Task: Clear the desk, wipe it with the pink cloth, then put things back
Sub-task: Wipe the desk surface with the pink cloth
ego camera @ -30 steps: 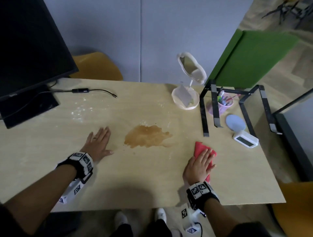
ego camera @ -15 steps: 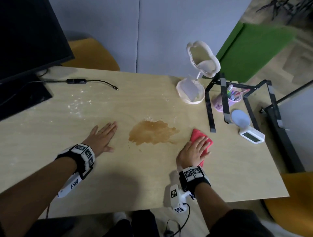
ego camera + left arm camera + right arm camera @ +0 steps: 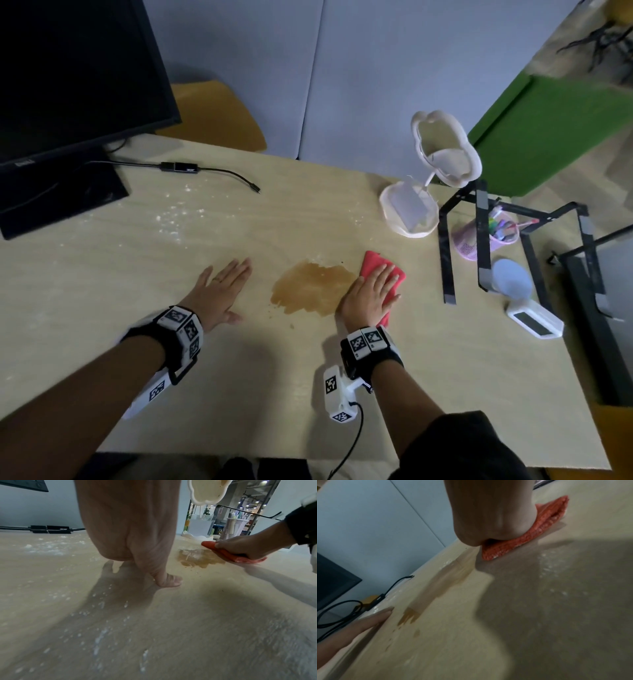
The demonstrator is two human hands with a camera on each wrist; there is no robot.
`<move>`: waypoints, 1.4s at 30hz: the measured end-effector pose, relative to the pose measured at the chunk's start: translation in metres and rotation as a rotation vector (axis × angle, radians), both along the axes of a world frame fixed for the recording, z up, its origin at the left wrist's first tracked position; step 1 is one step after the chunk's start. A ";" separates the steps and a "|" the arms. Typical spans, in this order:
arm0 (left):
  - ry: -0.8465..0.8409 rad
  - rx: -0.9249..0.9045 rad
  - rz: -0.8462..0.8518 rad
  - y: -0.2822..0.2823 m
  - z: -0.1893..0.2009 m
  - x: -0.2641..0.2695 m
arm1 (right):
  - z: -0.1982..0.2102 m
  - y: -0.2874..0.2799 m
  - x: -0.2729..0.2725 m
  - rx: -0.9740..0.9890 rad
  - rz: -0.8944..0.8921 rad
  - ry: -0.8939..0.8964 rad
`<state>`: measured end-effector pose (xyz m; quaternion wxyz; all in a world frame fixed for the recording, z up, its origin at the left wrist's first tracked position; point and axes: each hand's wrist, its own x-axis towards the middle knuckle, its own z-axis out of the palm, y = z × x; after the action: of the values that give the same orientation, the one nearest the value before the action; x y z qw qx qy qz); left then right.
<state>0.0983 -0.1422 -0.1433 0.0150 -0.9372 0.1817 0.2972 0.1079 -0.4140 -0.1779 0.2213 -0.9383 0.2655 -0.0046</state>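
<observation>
Your right hand point(image 3: 371, 297) presses flat on the soft, folded pink cloth point(image 3: 394, 274), which will soak and drag limply, so keep your palm spread over its middle while your left hand point(image 3: 219, 294) lies flat and bare on the bench point(image 3: 479, 377).

I count one pink cloth point(image 3: 381, 278) under my fingers, one brown spill point(image 3: 313, 287) beside them, and two hands.

The middle and near part of the desk point(image 3: 239, 394) lies open between the left hand point(image 3: 219, 294) and the right hand point(image 3: 371, 294), with only the brown spill point(image 3: 313, 286) there. To the far left the monitor point(image 3: 68, 85) and its cable point(image 3: 191, 169) block the way. To the right stand the white mirror point(image 3: 445, 150), the black stand point(image 3: 479, 240), the pen cup point(image 3: 469, 240) and the small clock point(image 3: 534, 322), close together.
</observation>
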 end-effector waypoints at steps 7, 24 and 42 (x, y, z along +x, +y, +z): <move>-0.023 0.007 0.015 -0.003 0.004 0.000 | 0.024 -0.007 0.017 0.665 0.039 -0.257; -0.052 0.021 -0.025 0.001 -0.003 0.021 | 0.003 -0.054 -0.001 0.164 -0.040 -0.161; -0.028 0.011 0.048 -0.007 0.006 0.019 | 0.008 0.078 0.027 0.248 0.639 -0.091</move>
<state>0.1169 -0.1494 -0.1372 0.0156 -0.9453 0.1572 0.2853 0.1345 -0.3360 -0.1703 0.3358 -0.9388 -0.0533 0.0553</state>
